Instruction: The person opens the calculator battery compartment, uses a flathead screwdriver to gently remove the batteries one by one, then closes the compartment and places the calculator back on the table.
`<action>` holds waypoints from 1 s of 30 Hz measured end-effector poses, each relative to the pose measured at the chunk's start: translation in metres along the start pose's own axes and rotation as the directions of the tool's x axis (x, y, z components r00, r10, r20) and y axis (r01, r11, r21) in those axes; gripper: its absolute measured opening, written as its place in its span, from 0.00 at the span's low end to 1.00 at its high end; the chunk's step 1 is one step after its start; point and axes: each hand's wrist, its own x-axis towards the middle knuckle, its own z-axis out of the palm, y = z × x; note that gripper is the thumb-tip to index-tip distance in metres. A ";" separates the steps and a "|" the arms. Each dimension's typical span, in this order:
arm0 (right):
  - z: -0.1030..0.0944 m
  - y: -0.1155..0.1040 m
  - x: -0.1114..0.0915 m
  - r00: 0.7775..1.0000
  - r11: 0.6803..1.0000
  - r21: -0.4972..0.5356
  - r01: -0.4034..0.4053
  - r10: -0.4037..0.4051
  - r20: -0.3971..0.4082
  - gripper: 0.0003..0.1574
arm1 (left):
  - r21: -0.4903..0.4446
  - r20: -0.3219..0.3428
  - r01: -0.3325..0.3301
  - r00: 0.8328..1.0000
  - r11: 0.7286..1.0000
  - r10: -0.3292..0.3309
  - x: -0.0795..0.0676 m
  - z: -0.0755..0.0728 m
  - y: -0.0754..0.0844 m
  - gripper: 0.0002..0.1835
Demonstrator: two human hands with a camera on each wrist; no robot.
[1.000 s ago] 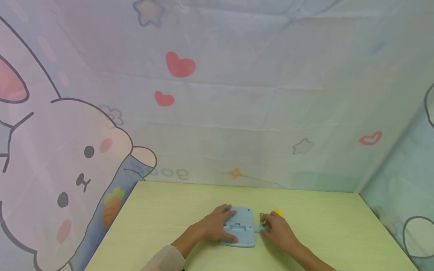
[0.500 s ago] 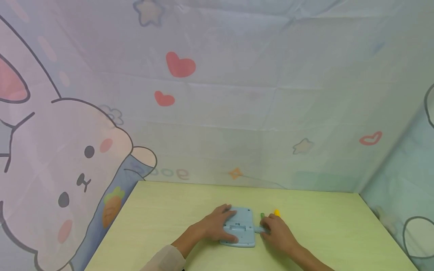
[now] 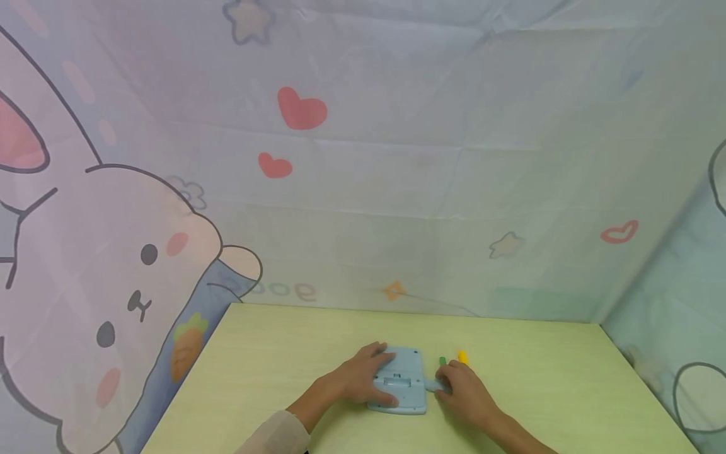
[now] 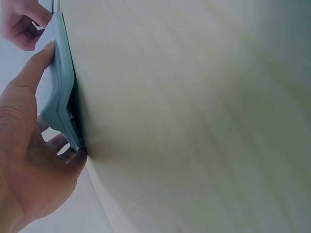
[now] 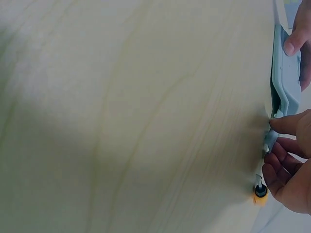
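A light blue flat device point(image 3: 405, 394), calculator-like, lies back side up with a recessed slot in its middle. My left hand point(image 3: 363, 375) grips its left side, thumb on the near part of the back and fingers toward the far end. In the left wrist view the hand's point(image 4: 36, 160) fingertips curl round the device's edge point(image 4: 60, 73). At the device's right edge, my right hand point(image 3: 465, 391) pinches a small light blue piece point(image 3: 432, 384). The right wrist view shows that piece point(image 5: 271, 138) between thumb and curled fingers. A short green rod point(image 3: 442, 361) pokes out beyond the right fingertips, mostly hidden.
Behind the right hand lies a yellow object point(image 3: 463, 357); the right wrist view shows its orange-yellow handle point(image 5: 257, 199) with a dark collar and metal tip, screwdriver-like. Everything rests on a pale wooden table point(image 3: 306, 334). A printed cloth backdrop point(image 3: 368, 252) stands behind it.
My right hand has shifted slightly to the right and down with the green rod beside it moving right. More of the yellow object shows. My left hand and the device stay still.
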 end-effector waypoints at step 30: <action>-0.007 -0.004 0.000 0.994 0.995 0.027 0.099 -0.100 0.044 0.10 | -0.005 -0.006 0.002 1.000 1.000 -0.002 0.001 0.002 -0.002 0.53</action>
